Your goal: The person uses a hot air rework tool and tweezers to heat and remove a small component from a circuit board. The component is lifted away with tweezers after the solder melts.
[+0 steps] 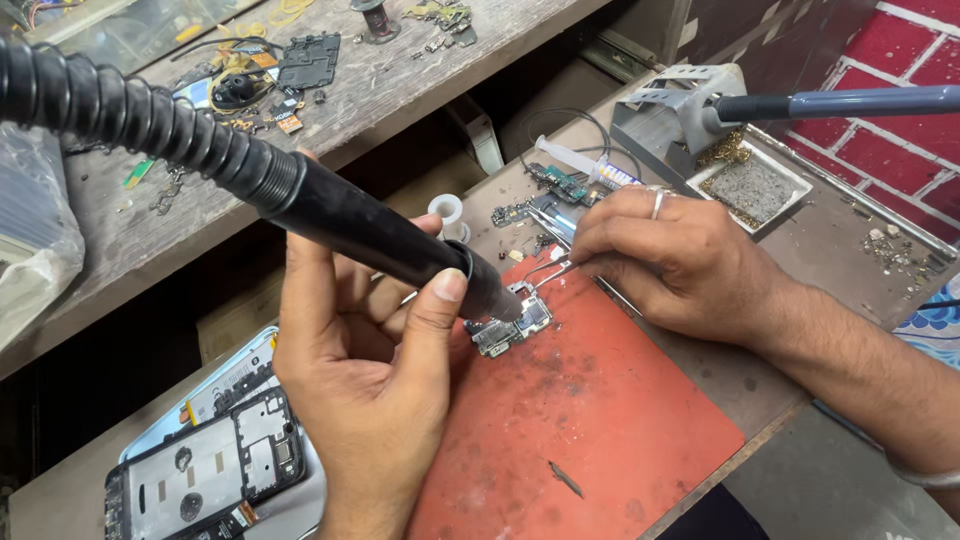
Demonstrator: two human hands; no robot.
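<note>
Gripping hot-air nozzle (400, 235) — left hand (365, 370); right hand (670, 255) tweezers (548, 268) over board (510, 325).

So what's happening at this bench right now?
A person is working on a small circuit board that lies on a red mat. The left hand holds a black hot-air wand with its nozzle aimed down at the board. The right hand holds tweezers whose tips meet the board's edge. An opened phone lies at lower left.

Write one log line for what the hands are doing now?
left hand: grips hot-air wand | right hand: tweezers at circuit board | base: red mat
</note>
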